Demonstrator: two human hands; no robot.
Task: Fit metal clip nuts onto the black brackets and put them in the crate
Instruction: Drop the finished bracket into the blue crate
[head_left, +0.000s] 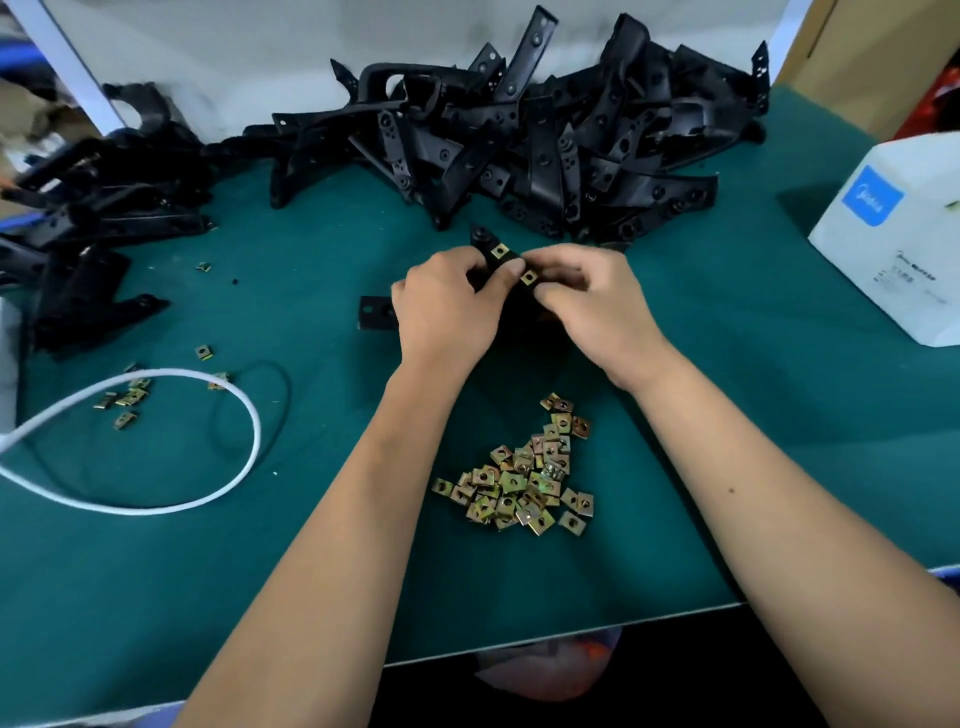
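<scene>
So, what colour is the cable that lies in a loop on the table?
White: the cable loops on the green table, seen in the head view.

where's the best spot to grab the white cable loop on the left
Judging by its pose, pinch the cable from above at the right-hand bend of the loop. There it lies flat on bare green mat, apart from the loose clip nuts and the thin black band.
</scene>
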